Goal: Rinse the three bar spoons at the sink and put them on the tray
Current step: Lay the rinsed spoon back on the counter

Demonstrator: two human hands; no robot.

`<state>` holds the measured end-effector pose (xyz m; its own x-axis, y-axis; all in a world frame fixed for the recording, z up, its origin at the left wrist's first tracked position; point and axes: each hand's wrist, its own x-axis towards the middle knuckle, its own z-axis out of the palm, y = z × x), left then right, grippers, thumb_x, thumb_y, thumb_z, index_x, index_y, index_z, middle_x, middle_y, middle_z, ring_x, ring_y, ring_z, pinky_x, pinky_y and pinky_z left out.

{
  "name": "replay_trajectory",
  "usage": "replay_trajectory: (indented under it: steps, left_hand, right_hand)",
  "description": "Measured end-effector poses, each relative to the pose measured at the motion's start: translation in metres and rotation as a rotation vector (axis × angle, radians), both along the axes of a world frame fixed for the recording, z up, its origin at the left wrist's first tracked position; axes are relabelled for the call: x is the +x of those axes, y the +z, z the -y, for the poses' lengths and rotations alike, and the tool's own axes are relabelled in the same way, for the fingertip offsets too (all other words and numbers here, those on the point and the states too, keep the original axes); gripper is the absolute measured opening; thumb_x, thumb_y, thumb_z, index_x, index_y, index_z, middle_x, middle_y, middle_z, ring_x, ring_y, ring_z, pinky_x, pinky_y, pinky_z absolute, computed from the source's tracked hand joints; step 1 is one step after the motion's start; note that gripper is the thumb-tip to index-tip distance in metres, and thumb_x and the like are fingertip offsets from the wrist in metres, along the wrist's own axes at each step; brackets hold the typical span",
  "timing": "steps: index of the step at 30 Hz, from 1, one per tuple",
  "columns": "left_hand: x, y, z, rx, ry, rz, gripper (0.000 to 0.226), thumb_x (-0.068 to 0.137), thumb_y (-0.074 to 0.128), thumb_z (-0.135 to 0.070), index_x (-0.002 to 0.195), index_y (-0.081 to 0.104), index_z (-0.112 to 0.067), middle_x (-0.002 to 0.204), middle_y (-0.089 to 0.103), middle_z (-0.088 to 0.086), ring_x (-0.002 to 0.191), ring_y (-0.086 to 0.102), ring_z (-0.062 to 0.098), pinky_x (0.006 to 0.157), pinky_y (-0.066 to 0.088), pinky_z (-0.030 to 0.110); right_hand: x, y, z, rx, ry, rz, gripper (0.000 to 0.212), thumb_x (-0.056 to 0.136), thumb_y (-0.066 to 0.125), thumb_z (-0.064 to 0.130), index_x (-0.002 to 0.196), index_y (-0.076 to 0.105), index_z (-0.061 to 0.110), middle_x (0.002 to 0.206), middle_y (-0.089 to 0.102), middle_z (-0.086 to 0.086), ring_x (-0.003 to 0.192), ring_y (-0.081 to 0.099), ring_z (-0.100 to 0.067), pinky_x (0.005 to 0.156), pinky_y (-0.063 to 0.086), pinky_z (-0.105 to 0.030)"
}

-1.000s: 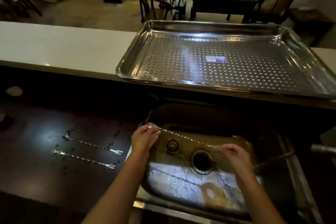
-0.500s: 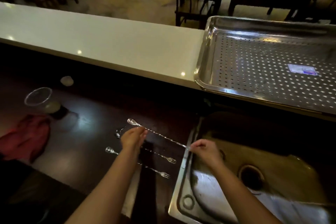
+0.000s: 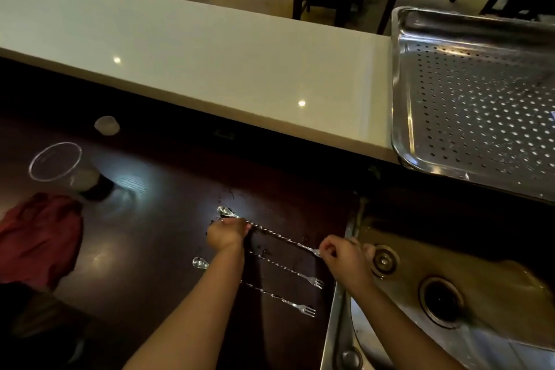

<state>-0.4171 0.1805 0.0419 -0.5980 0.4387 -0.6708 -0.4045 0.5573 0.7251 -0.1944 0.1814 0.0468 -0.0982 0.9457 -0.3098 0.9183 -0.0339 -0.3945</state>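
Note:
Three long twisted bar spoons with fork ends lie over the dark wet counter, left of the sink [image 3: 480, 273]. My left hand [image 3: 228, 234] grips the farthest bar spoon [image 3: 282, 237] near its bowl, and my right hand [image 3: 345, 258] pinches its fork end; it sits at or just above the counter. The middle bar spoon [image 3: 288, 269] and the nearest bar spoon [image 3: 279, 299] lie parallel below it, partly hidden by my left forearm. The perforated steel tray [image 3: 402, 105] rests on the raised white ledge at the upper right, with nothing on it.
A clear plastic cup [image 3: 60, 171] with dark liquid stands at the left beside a red cloth [image 3: 39, 237]. A small white lid [image 3: 106, 125] lies behind them. The white ledge [image 3: 210, 63] runs across the back, with chairs and a table beyond.
Both hands carried the held spoon from over the sink basin leftward and down to the counter beside the other two spoons. The view swung left with them.

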Motion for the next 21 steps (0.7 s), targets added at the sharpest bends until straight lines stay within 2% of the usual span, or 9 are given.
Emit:
replay_trajectory:
  steps: [2,4,6,8,10,13,15,17,21]
  left_hand:
    - [0.002,-0.003,-0.002,-0.066,-0.01,-0.052,0.026,0.083,0.058,0.003,0.061,0.052,-0.01,0.028,0.052,-0.01,0.042,0.06,0.006,0.063,0.052,0.022]
    - [0.005,-0.003,-0.006,-0.171,-0.037,-0.164,0.025,0.077,0.066,-0.001,0.056,0.057,-0.008,0.034,0.053,-0.006,0.062,0.065,0.02,0.074,0.053,0.03]
    - [0.007,-0.001,-0.008,-0.219,-0.089,-0.231,0.016,0.074,0.072,-0.006,0.061,0.063,-0.005,0.049,0.055,0.0,0.072,0.065,0.024,0.071,0.052,0.028]
    - [0.006,-0.004,-0.007,-0.214,-0.09,-0.227,0.02,0.071,0.075,-0.008,0.057,0.06,-0.008,0.052,0.054,0.001,0.069,0.061,0.021,0.065,0.046,0.025]
    - [0.003,-0.008,-0.007,-0.174,-0.047,-0.178,0.025,0.071,0.073,-0.003,0.055,0.056,-0.011,0.048,0.057,0.0,0.066,0.062,0.022,0.07,0.05,0.027]
    - [0.003,-0.011,-0.006,-0.119,-0.014,-0.162,0.018,0.074,0.068,0.001,0.061,0.06,-0.009,0.034,0.056,-0.006,0.058,0.065,0.02,0.077,0.056,0.032]
    - [0.003,-0.012,-0.005,-0.096,-0.018,-0.187,0.019,0.076,0.068,-0.001,0.06,0.06,-0.01,0.036,0.058,-0.006,0.064,0.069,0.023,0.081,0.057,0.037]
    - [0.003,-0.014,-0.005,-0.085,-0.026,-0.217,0.024,0.076,0.067,-0.002,0.055,0.059,-0.013,0.033,0.056,-0.008,0.073,0.072,0.027,0.082,0.057,0.039]
    - [0.003,-0.016,-0.005,-0.092,-0.053,-0.24,0.022,0.076,0.067,-0.003,0.056,0.061,-0.01,0.032,0.056,-0.009,0.074,0.072,0.027,0.08,0.057,0.035]
  right_hand:
    - [0.0,-0.003,0.003,0.045,0.032,0.038,0.013,0.087,0.05,0.03,0.088,0.063,0.032,0.088,0.069,0.011,0.105,0.051,-0.014,0.089,0.022,-0.034]
    - [0.001,-0.006,0.006,0.073,0.039,0.042,0.011,0.088,0.05,0.03,0.087,0.062,0.032,0.091,0.068,0.011,0.105,0.051,-0.014,0.086,0.021,-0.033]
    - [0.0,-0.009,0.006,0.089,0.02,0.032,0.01,0.087,0.051,0.03,0.086,0.062,0.032,0.089,0.067,0.011,0.104,0.051,-0.013,0.084,0.02,-0.033]
    - [0.0,-0.011,0.007,0.096,0.003,0.029,0.011,0.087,0.052,0.029,0.085,0.062,0.032,0.089,0.065,0.011,0.102,0.051,-0.013,0.083,0.02,-0.033]
    - [0.001,-0.013,0.007,0.099,0.002,0.048,0.011,0.087,0.052,0.029,0.086,0.063,0.031,0.094,0.061,0.009,0.102,0.052,-0.014,0.085,0.02,-0.033]
    - [0.001,-0.015,0.006,0.089,-0.019,0.051,0.011,0.086,0.054,0.029,0.084,0.065,0.031,0.096,0.06,0.007,0.102,0.052,-0.014,0.089,0.021,-0.035]
    - [0.0,-0.017,0.006,0.092,-0.031,0.035,0.009,0.084,0.058,0.037,0.087,0.065,0.033,0.098,0.06,0.009,0.104,0.051,-0.013,0.09,0.019,-0.035]
    - [-0.001,-0.017,0.008,0.092,-0.005,0.04,0.02,0.078,0.062,0.047,0.094,0.064,0.035,0.101,0.06,0.011,0.107,0.049,-0.011,0.088,0.015,-0.033]
    - [-0.002,-0.021,0.015,0.157,0.047,0.028,0.019,0.077,0.064,0.044,0.094,0.064,0.035,0.096,0.062,0.012,0.105,0.051,-0.013,0.089,0.016,-0.033]
